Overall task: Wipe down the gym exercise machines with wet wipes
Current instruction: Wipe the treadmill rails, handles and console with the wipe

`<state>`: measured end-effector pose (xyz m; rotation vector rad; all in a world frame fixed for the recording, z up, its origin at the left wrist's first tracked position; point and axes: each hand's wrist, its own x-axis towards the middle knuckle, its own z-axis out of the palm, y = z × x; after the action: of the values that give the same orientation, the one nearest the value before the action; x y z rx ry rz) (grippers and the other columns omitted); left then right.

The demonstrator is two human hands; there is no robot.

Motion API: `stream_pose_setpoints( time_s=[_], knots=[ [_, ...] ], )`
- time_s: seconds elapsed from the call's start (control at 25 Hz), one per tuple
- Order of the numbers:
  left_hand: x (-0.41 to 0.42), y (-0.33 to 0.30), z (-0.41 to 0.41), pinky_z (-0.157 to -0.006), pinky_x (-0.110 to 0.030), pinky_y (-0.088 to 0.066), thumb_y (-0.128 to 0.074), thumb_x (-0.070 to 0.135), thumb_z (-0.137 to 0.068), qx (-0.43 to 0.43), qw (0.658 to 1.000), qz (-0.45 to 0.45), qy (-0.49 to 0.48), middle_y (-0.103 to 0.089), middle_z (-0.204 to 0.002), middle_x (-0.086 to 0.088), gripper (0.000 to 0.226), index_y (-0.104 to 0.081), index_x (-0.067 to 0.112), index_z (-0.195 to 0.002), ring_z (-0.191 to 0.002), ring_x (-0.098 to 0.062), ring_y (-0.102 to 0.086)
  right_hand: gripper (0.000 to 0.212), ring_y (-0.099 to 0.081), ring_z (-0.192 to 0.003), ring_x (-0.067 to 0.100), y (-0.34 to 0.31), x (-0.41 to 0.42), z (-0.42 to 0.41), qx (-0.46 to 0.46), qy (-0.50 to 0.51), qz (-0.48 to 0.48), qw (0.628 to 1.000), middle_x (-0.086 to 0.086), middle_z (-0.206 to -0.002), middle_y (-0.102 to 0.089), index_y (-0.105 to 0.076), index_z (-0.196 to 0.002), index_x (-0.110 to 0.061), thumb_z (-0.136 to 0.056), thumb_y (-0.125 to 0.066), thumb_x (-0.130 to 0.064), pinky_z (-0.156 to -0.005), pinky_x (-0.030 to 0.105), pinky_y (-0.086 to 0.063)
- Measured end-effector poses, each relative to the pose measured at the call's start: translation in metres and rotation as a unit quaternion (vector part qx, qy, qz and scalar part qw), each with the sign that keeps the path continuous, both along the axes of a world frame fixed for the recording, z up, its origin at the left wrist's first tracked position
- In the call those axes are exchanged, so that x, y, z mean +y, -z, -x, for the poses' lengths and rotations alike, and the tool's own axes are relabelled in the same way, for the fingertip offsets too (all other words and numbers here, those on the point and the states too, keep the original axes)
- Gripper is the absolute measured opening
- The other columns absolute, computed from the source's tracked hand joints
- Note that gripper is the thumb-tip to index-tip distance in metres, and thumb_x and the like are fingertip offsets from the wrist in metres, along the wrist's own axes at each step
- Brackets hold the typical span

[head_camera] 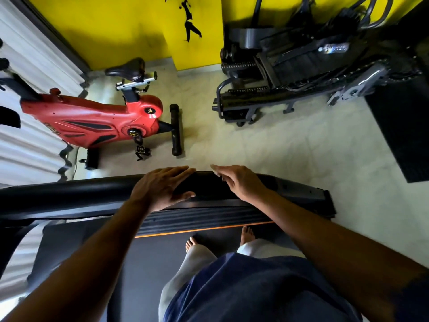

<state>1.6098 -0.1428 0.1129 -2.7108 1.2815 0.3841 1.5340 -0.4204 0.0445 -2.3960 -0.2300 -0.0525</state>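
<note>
I stand barefoot on a black treadmill (76, 247), looking down past its black side rail (290, 189). My left hand (160, 189) lies over the rail with straight fingers and the thumb spread on the near side. My right hand (239, 180) rests on the rail just to the right, fingers stretched forward. No wet wipe shows in either hand; whatever is beneath the palms is hidden.
A red exercise bike (97, 122) stands on the pale floor at the left, beside white curtains (27, 73). A black stepper machine (301, 73) sits at the back right against the yellow wall (116, 26). A black floor mat (404, 135) lies at the right.
</note>
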Motion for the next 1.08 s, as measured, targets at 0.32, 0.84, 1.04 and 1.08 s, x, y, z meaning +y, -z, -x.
stream_pose_setpoints(
  time_s=[0.32,0.84,1.04,1.08],
  knots=[
    [0.015,0.012,0.024,-0.124,-0.046,-0.027,-0.017,0.071,-0.104,-0.052,0.998,0.006,-0.038,-0.031,-0.168,-0.007,0.077,-0.023,0.023,-0.164,-0.152,-0.026,-0.035,0.032,-0.067,-0.119,0.025,0.019,-0.044,0.059,-0.054,0.063,0.016,0.996,0.009,-0.126,-0.071,-0.072,-0.121,-0.005,-0.092,-0.065,0.004,-0.106,0.028,-0.047],
    [0.04,0.019,0.052,-0.124,-0.057,-0.025,-0.029,0.064,-0.106,-0.113,0.986,0.055,-0.111,-0.033,-0.166,-0.017,0.074,-0.034,0.016,-0.161,-0.154,-0.035,-0.031,0.013,-0.059,-0.088,0.026,0.015,-0.024,0.07,-0.1,-0.035,0.045,0.993,0.002,-0.096,-0.059,-0.069,-0.095,-0.014,-0.101,-0.058,-0.011,-0.082,0.044,-0.053],
    [0.041,0.019,0.051,-0.125,-0.056,-0.023,-0.027,0.066,-0.105,-0.108,0.987,0.052,-0.11,-0.03,-0.168,-0.013,0.074,-0.032,0.019,-0.162,-0.155,-0.031,-0.029,0.015,-0.06,-0.085,0.027,0.02,-0.043,0.066,-0.091,-0.074,0.08,0.99,-0.001,-0.095,-0.061,-0.07,-0.095,-0.016,-0.102,-0.057,-0.014,-0.079,0.043,-0.053],
    [0.044,0.018,0.048,-0.125,-0.055,-0.021,-0.026,0.067,-0.105,-0.106,0.988,0.047,-0.103,-0.029,-0.169,-0.012,0.074,-0.031,0.02,-0.163,-0.156,-0.03,-0.028,0.014,-0.058,-0.083,0.027,0.016,-0.032,0.056,-0.107,-0.116,0.094,0.983,0.0,-0.093,-0.06,-0.07,-0.096,-0.017,-0.102,-0.058,-0.014,-0.078,0.043,-0.052]
  ],
)
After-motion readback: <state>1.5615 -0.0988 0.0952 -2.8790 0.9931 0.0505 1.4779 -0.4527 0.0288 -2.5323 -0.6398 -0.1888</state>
